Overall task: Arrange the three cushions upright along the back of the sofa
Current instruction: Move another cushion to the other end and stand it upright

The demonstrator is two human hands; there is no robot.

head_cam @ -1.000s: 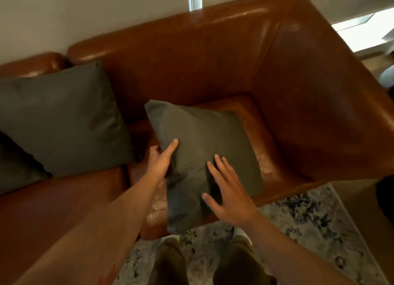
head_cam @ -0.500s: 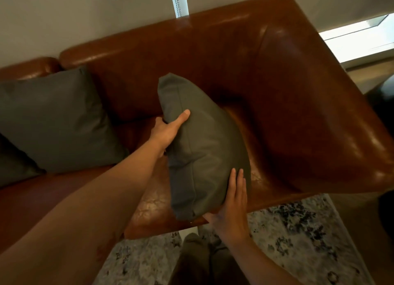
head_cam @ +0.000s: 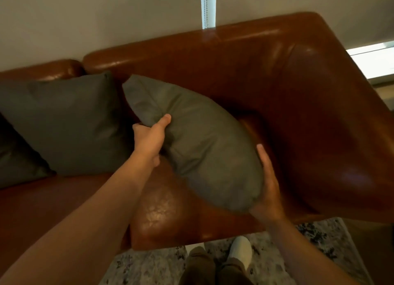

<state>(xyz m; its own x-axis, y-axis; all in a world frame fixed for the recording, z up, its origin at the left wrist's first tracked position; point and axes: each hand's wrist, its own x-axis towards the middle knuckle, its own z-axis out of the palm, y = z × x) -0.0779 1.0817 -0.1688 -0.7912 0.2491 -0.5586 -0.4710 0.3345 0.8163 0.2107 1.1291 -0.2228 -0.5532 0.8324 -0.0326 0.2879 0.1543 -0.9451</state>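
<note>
Both hands, left hand (head_cam: 149, 138) and right hand (head_cam: 269, 191), grip grey cushion (head_cam: 198, 144) tilted above sofa (head_cam: 298, 97) seat, beside another cushion (head_cam: 64, 122).

Both hands are holding a grey cushion (head_cam: 204, 144) mid-frame over the brown leather sofa (head_cam: 298, 105): left hand (head_cam: 150, 138) pinching its edge, right hand (head_cam: 267, 191) cupping the lower end. Another cushion (head_cam: 64, 122) is leaning at left.
</note>
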